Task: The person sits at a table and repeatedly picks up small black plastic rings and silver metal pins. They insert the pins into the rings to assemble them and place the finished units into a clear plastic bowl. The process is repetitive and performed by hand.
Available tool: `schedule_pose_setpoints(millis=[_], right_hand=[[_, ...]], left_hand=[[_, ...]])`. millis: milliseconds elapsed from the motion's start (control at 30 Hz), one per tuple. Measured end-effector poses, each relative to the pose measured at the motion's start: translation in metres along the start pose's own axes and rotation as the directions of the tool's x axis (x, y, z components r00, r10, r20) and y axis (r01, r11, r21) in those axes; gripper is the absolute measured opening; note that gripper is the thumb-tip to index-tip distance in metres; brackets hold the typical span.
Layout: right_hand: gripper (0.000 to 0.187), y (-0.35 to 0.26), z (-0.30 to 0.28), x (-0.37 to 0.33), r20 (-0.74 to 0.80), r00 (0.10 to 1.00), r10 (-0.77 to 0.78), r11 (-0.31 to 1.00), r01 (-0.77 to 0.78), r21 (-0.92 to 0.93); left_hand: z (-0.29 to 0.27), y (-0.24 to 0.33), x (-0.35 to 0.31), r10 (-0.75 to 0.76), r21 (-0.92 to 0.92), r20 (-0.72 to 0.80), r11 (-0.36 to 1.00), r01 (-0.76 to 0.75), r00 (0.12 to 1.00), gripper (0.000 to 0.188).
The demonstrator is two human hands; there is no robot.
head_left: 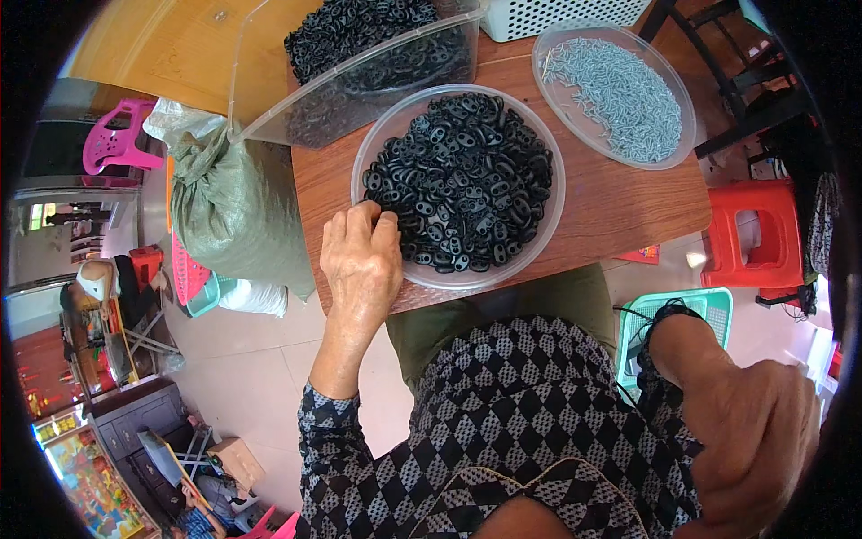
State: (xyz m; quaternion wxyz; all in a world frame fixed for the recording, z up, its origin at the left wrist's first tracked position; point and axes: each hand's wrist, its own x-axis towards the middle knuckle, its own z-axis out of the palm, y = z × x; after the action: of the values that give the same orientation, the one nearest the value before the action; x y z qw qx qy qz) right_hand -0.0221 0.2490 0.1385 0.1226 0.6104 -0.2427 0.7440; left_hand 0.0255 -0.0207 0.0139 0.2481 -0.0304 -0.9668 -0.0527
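Right hand nearest; black links, long axes every way.

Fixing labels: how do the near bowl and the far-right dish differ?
The bowl holds black holed pieces; the dish holds slim silvery bits. The bowl looks fuller than the dish. The left hand is at the bowl's edge; none is at the dish. Both are translucent, on the wooden table.

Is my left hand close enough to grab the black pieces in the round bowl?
Probably yes: the left hand is at the left rim of the round bowl, and no lid covers the black pieces.
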Motion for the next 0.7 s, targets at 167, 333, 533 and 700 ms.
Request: schedule_pose_setpoints(millis=[167,333,533,700], right_hand=[[0.013,0.003,-0.005,-0.011,-0.003,0.999,0.034,0.997,-0.034,0.066],[0.009,0.023,-0.018,-0.012,0.086,0.966,0.242,0.97,-0.242,-0.011],[0.006,0.023,-0.036,-0.015,0.17,0.856,0.488,0.871,-0.463,-0.167],[0.005,0.017,-0.027,-0.02,0.025,0.814,0.581,0.78,-0.547,-0.303]], left_hand=[[-0.001,0.02,0.009,0.051,-0.352,0.019,0.935,-0.041,0.999,0.024],[0.012,0.018,0.003,0.156,-0.364,0.099,0.925,-0.11,0.983,0.017],[0.008,0.005,0.004,0.252,-0.275,0.123,0.938,-0.211,0.96,0.015],[0.0,-0.004,0.004,0.196,-0.251,0.17,0.956,-0.149,0.966,0.013]])
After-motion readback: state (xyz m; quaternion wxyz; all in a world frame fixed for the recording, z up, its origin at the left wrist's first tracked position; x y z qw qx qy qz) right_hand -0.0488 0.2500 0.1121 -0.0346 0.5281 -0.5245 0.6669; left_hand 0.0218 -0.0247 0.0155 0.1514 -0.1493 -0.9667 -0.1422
